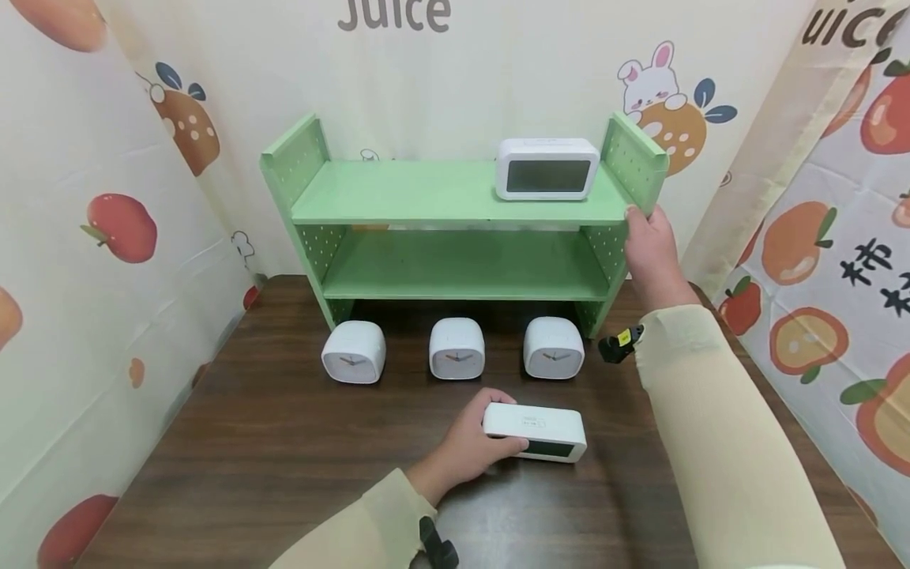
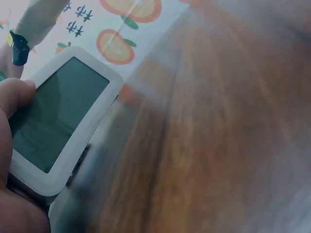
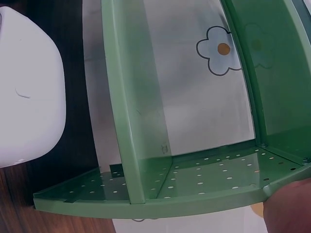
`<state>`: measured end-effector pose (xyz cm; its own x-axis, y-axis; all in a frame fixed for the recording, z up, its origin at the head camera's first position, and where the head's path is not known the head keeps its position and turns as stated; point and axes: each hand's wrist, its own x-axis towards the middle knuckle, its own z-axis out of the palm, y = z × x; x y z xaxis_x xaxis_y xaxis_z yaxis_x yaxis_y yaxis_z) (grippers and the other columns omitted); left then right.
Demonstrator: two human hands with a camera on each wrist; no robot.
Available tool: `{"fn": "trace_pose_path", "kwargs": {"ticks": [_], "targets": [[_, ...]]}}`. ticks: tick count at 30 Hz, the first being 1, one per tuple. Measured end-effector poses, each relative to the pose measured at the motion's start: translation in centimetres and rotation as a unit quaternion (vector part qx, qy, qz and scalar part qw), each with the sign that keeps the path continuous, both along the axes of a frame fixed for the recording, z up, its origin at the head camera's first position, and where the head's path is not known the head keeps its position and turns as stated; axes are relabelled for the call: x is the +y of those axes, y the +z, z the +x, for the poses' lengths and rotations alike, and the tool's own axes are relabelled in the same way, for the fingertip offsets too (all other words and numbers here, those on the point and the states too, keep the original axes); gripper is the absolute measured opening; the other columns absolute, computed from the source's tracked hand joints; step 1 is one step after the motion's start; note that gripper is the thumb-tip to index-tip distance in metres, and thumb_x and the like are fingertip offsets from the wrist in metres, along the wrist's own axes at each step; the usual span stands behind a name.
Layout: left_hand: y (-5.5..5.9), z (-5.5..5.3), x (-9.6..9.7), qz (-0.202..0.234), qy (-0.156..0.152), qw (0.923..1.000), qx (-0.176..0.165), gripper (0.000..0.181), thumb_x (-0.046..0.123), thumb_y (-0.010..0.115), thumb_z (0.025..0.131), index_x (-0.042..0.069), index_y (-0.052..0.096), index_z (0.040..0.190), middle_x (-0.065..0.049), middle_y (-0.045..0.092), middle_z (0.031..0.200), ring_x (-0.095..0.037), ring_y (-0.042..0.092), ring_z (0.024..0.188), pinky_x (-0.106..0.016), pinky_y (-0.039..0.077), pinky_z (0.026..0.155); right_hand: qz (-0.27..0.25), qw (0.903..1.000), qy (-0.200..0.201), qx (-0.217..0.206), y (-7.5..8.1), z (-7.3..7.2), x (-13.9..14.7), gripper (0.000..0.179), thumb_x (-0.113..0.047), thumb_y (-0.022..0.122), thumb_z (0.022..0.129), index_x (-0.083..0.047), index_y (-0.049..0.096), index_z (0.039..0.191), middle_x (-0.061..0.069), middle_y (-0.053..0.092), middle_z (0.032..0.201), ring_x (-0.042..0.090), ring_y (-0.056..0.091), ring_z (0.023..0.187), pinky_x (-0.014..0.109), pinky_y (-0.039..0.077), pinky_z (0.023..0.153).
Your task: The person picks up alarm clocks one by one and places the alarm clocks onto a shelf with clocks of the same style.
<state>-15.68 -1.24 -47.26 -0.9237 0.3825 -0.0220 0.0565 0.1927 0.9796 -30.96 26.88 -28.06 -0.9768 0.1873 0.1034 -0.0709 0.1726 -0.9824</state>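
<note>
While left fingers (image 1: 509,448) pinch a white, dark-screened clock (image 1: 536,423), right fingers (image 1: 634,221) grip shelving (image 1: 412,190).

- Dark wood-grain table (image 1: 270,442), running from about 4 round to 8 o'clock in the head view.
- White dial clock (image 1: 353,352) at 8 o'clock from centre, second clock (image 1: 457,348) at 6, third clock (image 1: 554,348) at 4, standing apart in a row.
- Grey word "Juice" (image 1: 394,14) just before 12 o'clock.
- Printed rabbit (image 1: 648,85) over a spotted fruit, between 1 and 2.
- Black characters (image 1: 866,262) at 3.
- Red printed fruit (image 1: 126,227) at 9.
</note>
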Motion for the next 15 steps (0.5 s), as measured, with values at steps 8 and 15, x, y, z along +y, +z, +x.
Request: {"fn": "trace_pose_path", "kwargs": {"ticks": [8,15], "targets": [[1.7,-0.1,-0.7,0.006,-0.007,0.9999,0.008,0.049,0.02,0.088,0.084,0.019,0.056,0.122,0.002,0.061,0.117,-0.018,0.06,0.102,-0.039,0.048,0.09,-0.009,0.9998,-0.013,-0.011,0.4,0.0,-0.1,0.056,-0.046,0.032,0.111,-0.024,0.03,0.162,0.005,0.042,0.156,0.02,0.038,0.141,0.046,0.027,0.121],[3.1,-1.1,-3.1,-0.007,-0.039,0.9991,0.018,0.047,0.016,0.088,0.083,0.013,0.059,0.12,-0.002,0.064,0.113,-0.019,0.06,0.1,-0.038,0.05,0.087,-0.01,0.9999,0.002,0.009,0.2,0.0,0.0,0.053,-0.042,0.031,0.111,-0.02,0.032,0.16,0.004,0.045,0.151,0.02,0.041,0.138,0.046,0.03,0.119]]}}
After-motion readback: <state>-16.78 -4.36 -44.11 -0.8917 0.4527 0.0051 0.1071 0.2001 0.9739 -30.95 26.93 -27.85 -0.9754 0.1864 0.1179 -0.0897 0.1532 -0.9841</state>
